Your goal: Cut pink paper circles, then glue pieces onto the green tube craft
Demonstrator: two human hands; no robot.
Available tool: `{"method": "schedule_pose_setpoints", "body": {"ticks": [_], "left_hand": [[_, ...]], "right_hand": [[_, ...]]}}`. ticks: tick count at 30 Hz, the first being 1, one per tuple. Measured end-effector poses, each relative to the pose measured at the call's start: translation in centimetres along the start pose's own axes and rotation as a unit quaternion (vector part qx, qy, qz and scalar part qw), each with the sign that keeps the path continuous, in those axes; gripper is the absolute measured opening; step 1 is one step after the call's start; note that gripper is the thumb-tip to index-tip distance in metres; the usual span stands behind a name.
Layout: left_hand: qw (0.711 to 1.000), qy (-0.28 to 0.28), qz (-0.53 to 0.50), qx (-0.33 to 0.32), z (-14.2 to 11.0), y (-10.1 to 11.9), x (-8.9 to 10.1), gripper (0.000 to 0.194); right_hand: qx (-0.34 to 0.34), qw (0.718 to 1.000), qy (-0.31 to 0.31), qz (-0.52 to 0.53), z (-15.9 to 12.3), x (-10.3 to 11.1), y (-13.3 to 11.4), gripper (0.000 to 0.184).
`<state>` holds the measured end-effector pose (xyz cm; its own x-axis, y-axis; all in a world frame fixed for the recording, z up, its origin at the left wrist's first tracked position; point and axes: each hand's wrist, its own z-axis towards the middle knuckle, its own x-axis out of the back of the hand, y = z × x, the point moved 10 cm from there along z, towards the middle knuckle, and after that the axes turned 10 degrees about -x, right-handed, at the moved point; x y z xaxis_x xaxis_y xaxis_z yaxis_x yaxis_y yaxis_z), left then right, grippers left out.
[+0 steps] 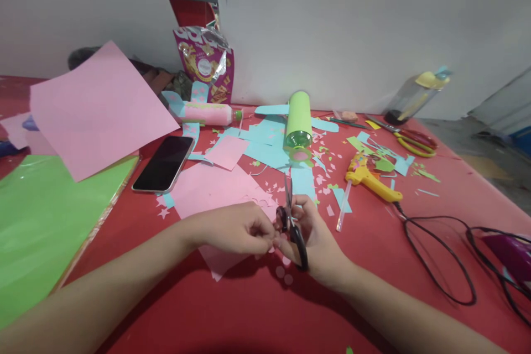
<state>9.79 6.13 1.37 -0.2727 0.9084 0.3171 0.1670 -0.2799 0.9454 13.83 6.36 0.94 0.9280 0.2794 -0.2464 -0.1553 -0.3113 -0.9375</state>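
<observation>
My right hand holds a pair of scissors with black handles, blades pointing away from me. Beside it my left hand is closed in a pinch, its fingertips touching or nearly touching the right thumb; whatever lies between them is too small to make out. Just below the fingertips are small pink paper circles. Under my left hand spreads a sheet of pink paper with cut-outs along its right side. A green paper-wrapped bottle with blue paper wings lies beyond the scissors.
A phone lies left of the pink sheet, near a pink-wrapped bottle and a snack bag. To the right are a yellow glue gun with its cord, more scissors and a clear bottle. Paper scraps litter the red table.
</observation>
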Motion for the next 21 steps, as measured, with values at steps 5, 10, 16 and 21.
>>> {"method": "schedule_pose_setpoints", "body": {"ticks": [5,10,16,21], "left_hand": [[0.999,0.011,-0.026,0.016,0.0,-0.1,0.4,0.019],[0.999,0.045,-0.014,0.024,0.0,0.1,1.1,0.017],[0.994,0.094,0.051,0.030,0.1,0.1,1.7,0.029],[0.990,0.124,0.066,0.027,0.1,0.3,2.2,0.029]], "right_hand": [[0.003,0.999,0.047,0.004,-0.1,0.8,-0.2,0.045],[0.008,0.994,0.108,0.022,-0.3,1.9,-0.5,0.042],[0.032,0.989,0.137,0.041,-0.4,2.6,-0.9,0.045],[0.028,0.988,0.147,0.044,-0.3,2.9,-0.6,0.045]]}}
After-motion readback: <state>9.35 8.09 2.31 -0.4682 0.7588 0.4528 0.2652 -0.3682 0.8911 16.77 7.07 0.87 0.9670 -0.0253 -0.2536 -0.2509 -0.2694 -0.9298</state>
